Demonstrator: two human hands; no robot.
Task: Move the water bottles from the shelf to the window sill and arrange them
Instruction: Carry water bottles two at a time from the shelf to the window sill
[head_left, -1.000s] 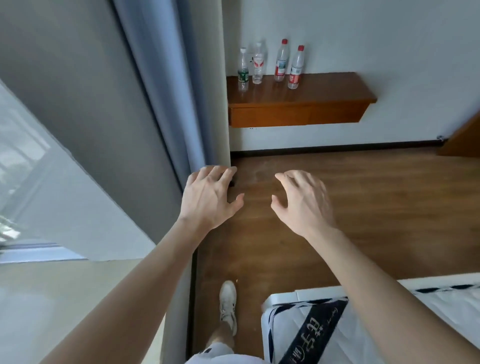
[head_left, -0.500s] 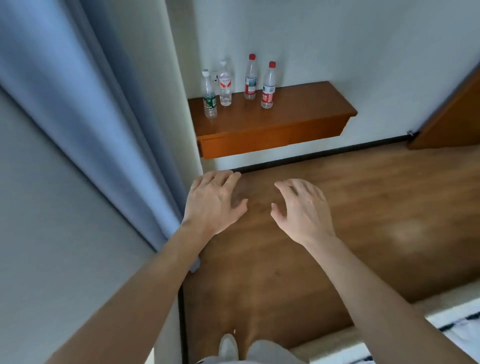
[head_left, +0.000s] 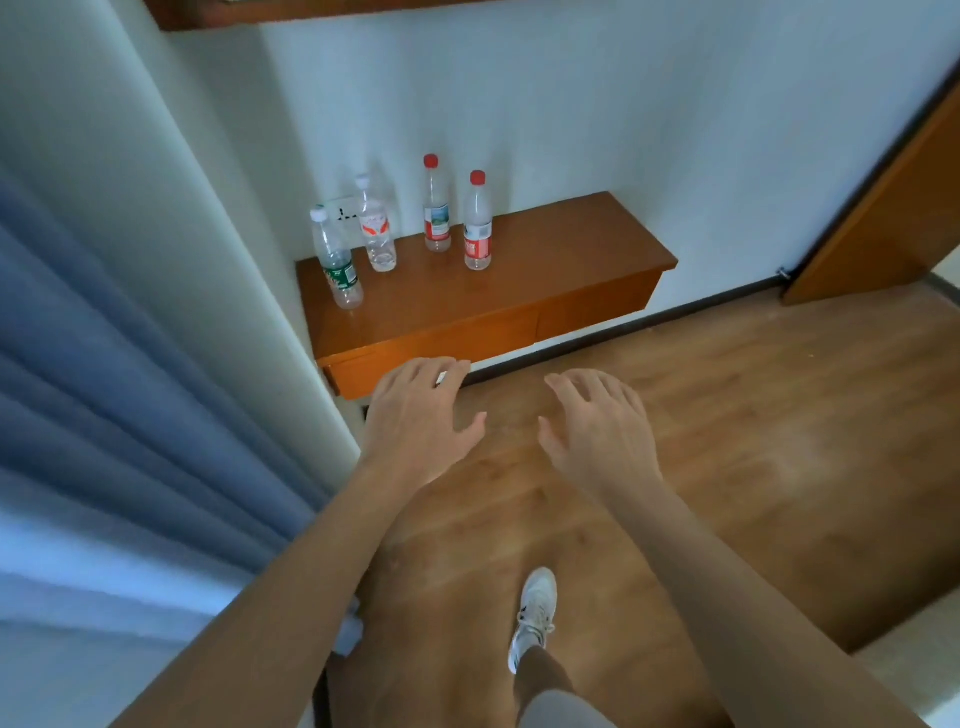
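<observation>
Over wood floor (head_left: 737, 415), left hand (head_left: 415, 421) and right hand (head_left: 602, 431) spread empty, four bottles (head_left: 478, 228) upright on shelf (head_left: 571, 244)

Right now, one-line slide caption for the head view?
Empty left hand and right hand extend toward four upright water bottles on a wooden shelf, blue curtain alongside.

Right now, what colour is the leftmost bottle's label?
Green; the leftmost bottle shows best in the head view.

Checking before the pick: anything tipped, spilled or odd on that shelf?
Nothing stands out. The green-label bottle, the orange-label bottle and two red-capped bottles stand capped on the shelf, no spill visible. Left hand and right hand are empty, short of the bottles.
</observation>
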